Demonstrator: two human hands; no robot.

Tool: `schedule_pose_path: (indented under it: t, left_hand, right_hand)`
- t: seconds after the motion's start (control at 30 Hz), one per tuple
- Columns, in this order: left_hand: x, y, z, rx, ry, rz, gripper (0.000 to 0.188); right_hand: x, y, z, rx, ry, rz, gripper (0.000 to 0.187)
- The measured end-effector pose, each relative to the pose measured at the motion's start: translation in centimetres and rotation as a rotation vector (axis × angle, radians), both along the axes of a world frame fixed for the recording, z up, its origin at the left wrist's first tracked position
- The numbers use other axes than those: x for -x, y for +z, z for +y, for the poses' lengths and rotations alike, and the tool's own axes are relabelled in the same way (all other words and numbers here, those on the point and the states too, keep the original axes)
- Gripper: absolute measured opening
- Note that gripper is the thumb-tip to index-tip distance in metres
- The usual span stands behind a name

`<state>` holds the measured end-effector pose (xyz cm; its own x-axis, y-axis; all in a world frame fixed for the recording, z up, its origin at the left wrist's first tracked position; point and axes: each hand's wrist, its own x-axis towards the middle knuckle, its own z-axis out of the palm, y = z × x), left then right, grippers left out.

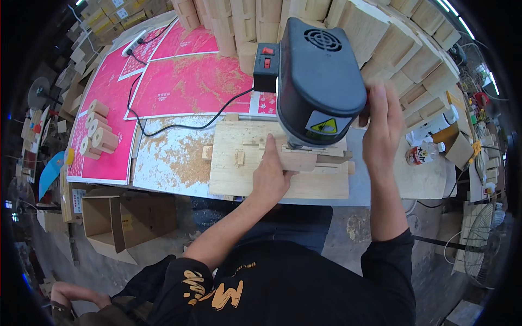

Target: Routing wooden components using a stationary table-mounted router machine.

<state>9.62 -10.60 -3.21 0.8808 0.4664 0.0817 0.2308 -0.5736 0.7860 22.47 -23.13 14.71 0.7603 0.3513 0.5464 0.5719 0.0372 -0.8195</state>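
A black bench drill press [321, 76] with a yellow warning label stands over a flat wooden board [234, 176]. Beneath its head, my left hand [271, 176] grips a pale wooden block [298, 161], with the thumb along its left end and fingers under the near edge. The block lies among wooden strips fixed on the board. My right hand [383, 119] is raised at the machine's right side, fingers curled round its feed handle, which is mostly hidden by the hand. The drill's tip, behind the block, cannot be made out.
Pale wooden blocks [234, 27] are stacked behind the machine. Several wooden cylinders [100, 136] stand on pink sheets [185, 81] at left. Sawdust and a black cable [179, 127] lie across the table. A bottle [424, 154] stands right; a cardboard box [128, 217] sits below; another person's arm [79, 293] shows lower left.
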Motion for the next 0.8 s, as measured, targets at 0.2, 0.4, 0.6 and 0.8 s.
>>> schedule_pose_path:
  t: [0.2,0.4,0.6,0.8]
  left_hand:
    - [-0.9,-0.7,-0.5,-0.042,0.011,-0.082,0.113]
    - [-0.7,1.2,2.1,0.092,-0.099,-0.098,0.106]
    - [-2.1,2.1,5.7,0.061,-0.353,0.141,0.108]
    - [0.1,3.1,6.3,-0.028,-0.343,0.026,0.086]
  right_hand:
    - [1.6,-12.9,-5.1,0.136,0.032,-0.704,0.007]
    - [0.3,-10.8,-4.3,0.189,0.058,-0.860,0.008]
    - [-2.1,0.6,-1.3,0.110,0.130,0.078,0.030]
    - [-4.8,-11.2,-6.7,0.508,0.188,0.101,0.047]
